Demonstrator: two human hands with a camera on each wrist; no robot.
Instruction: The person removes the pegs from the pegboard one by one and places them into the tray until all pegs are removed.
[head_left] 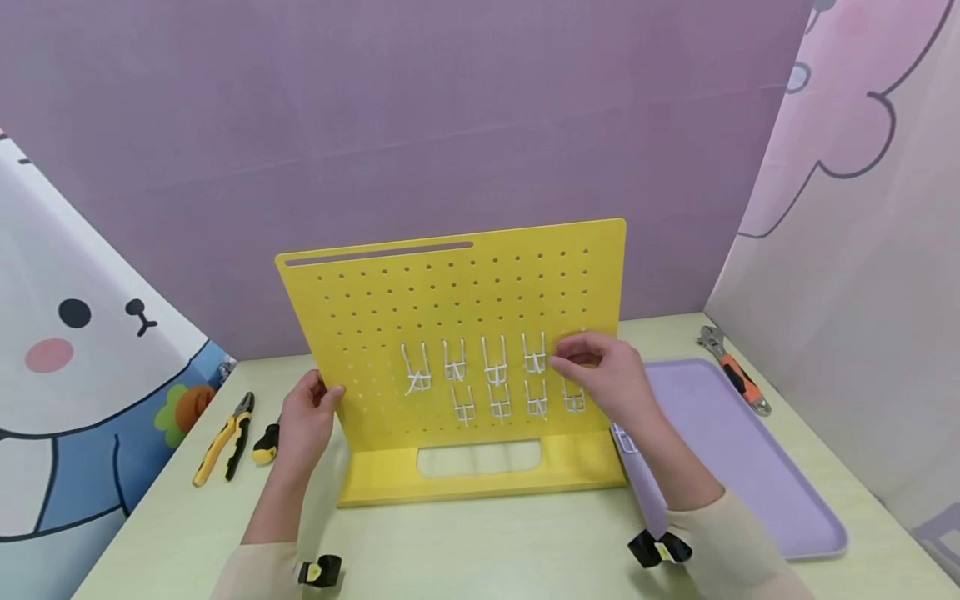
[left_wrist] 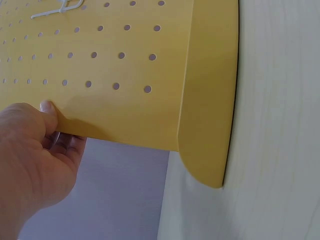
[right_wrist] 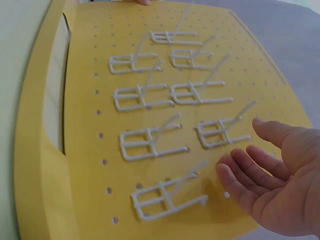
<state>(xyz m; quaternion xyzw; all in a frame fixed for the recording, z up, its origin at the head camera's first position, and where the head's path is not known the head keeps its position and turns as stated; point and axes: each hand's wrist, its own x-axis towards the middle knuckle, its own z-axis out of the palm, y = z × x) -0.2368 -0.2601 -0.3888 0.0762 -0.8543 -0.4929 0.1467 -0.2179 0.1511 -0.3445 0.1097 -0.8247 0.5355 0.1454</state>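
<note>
a yellow pegboard stands up from its flat base in the middle of the worktop; the left hand grips the board's left edge, thumb on the front face and fingers round behind, presumably to steady it; the right hand is near the board's right edge with fingers loosely bent, thumb apart from them, and nothing visible in its grasp; its thumb tip lies just beside the rightmost upper hook, though i cannot tell whether they touch; eight white wire hooks sit on the board in two rows of four, mostly in its lower half, likely spaced so that each has room of its own; a purple tray lies along the worktop's right edge, partly behind the right forearm, and some white wire shows at the tray's left edge, perhaps placed there for easy reach; a wrench lies between tray and worktop edge; toward the left edge are pliers and a yellow-and-black handle, partly hidden by the left hand; these tools seem set aside to leave the middle for the board.
</note>
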